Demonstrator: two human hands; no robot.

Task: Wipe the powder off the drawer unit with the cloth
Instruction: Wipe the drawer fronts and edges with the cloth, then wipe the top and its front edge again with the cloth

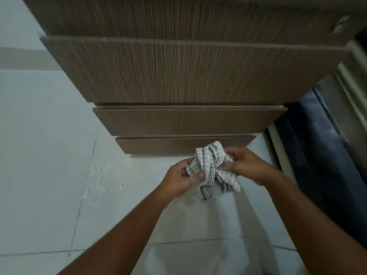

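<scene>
A brown wood-grain drawer unit [188, 76] fills the upper half of the head view, its stacked drawer fronts seen from above. In front of the lowest drawer I hold a bunched white cloth with dark checks [213, 167] between both hands. My left hand [182, 176] grips its left part, my right hand [243, 165] its right part. Loose ends of the cloth hang down below my fingers. White powder [99, 181] lies scattered on the floor at the unit's lower left. I make out no powder on the drawer fronts.
A pale tiled floor [39, 135] with dark grout lines spreads to the left and below. To the right of the unit run a pale frame [355, 80] and a dark blue strip [317, 155].
</scene>
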